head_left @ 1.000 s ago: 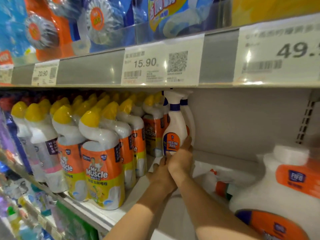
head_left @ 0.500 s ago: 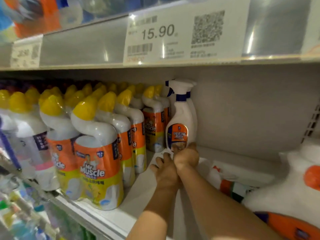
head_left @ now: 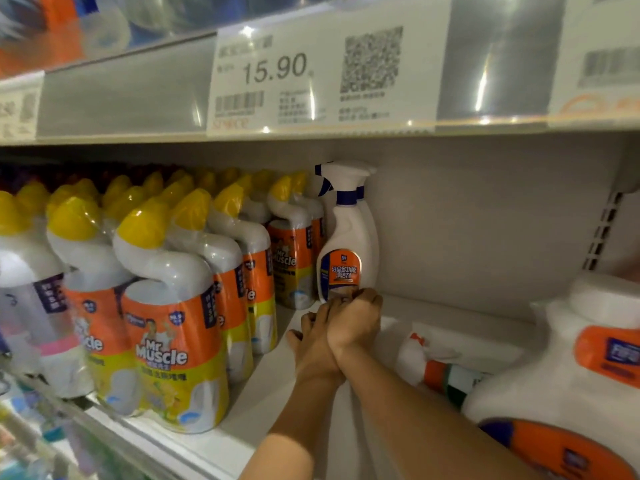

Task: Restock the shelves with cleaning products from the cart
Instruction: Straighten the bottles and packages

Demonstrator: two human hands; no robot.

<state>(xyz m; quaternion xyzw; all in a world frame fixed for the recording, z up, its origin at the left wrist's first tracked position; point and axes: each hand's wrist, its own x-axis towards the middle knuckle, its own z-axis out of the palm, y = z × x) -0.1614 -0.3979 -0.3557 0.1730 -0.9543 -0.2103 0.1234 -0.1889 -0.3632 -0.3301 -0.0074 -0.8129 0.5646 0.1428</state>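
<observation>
Your right hand (head_left: 356, 320) gripped the stiff, tippy spray bottle (head_left: 346, 244) low at twelve o'clock, its neck likely a surer hold; the finger state of your left hand (head_left: 311, 341) was unreadable.

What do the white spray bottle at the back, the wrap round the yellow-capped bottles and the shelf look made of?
Spray bottle: opaque white plastic by the look, smooth with a soft sheen.
Wrap on the yellow-capped bottles: likely thin clear plastic film; it wrinkles and glints.
Shelf: perhaps painted metal, flat matte white; the picture leaves that open.
</observation>
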